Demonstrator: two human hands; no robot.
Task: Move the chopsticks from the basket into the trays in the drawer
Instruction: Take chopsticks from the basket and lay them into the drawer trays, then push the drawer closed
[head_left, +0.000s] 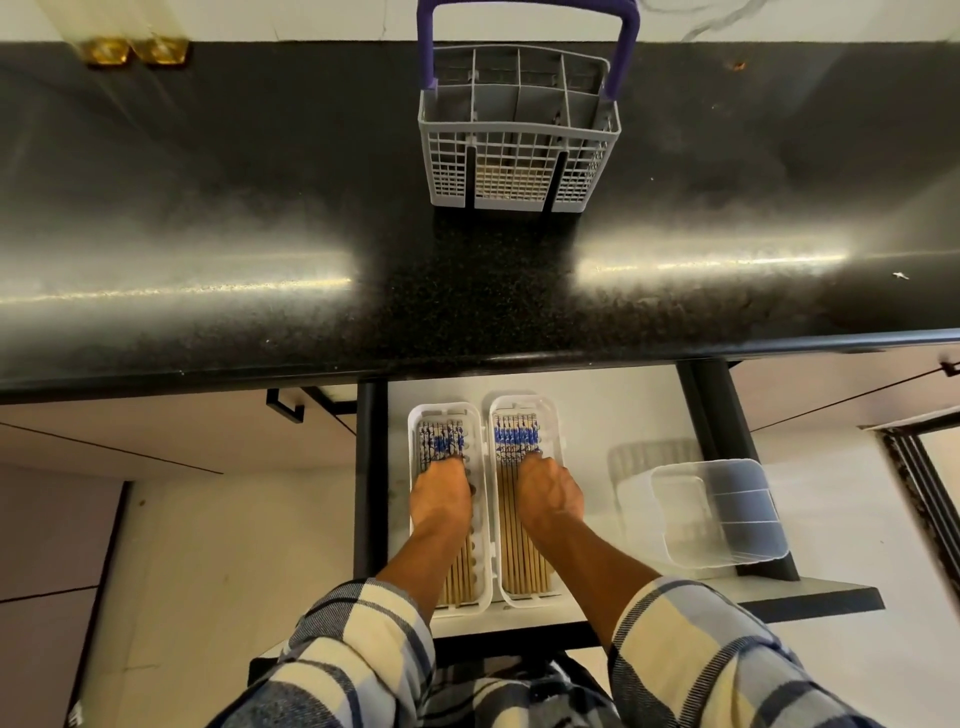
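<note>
Two long white trays lie side by side in the open drawer (597, 415). The left tray (415, 431) and the right tray (551, 431) each hold several bamboo chopsticks with blue-and-white patterned tops. My left hand (441, 491) rests on the chopsticks (440, 440) in the left tray, fingers curled down on them. My right hand (548, 488) presses the chopsticks (514, 439) in the right tray in the same way. The grey cutlery basket (519, 130) with a purple handle stands on the black counter; I see no chopsticks in its compartments.
A clear plastic container (719, 512) sits at the drawer's right side. The black speckled counter (260, 208) overhangs the drawer's back. Two amber glass items (132, 52) stand at the counter's far left. Cabinet fronts flank the drawer.
</note>
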